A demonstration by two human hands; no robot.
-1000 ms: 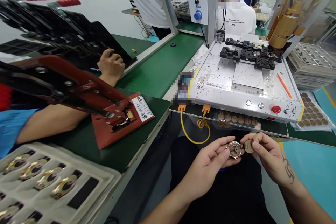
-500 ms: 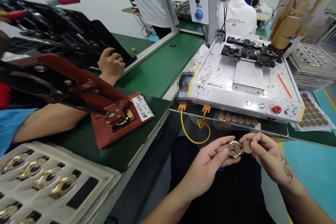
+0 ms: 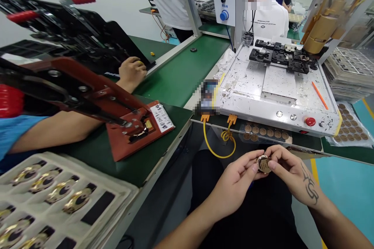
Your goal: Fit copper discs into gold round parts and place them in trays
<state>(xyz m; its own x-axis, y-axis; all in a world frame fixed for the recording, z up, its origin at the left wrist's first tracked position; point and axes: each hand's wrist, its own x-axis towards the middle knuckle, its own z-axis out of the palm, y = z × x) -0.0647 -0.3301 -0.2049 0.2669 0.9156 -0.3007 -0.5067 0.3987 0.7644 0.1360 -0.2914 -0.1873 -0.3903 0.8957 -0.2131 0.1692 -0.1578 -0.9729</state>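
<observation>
Both hands' grip pinching gold watch case (image 3: pixel 263 163), below machine edge (image 3: pixel 277 118), open lap beneath

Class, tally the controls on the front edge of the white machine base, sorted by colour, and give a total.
Round silver metal buttons: 2
Round red push button: 1
Small silver knob at the right corner: 1
Total: 4
</observation>
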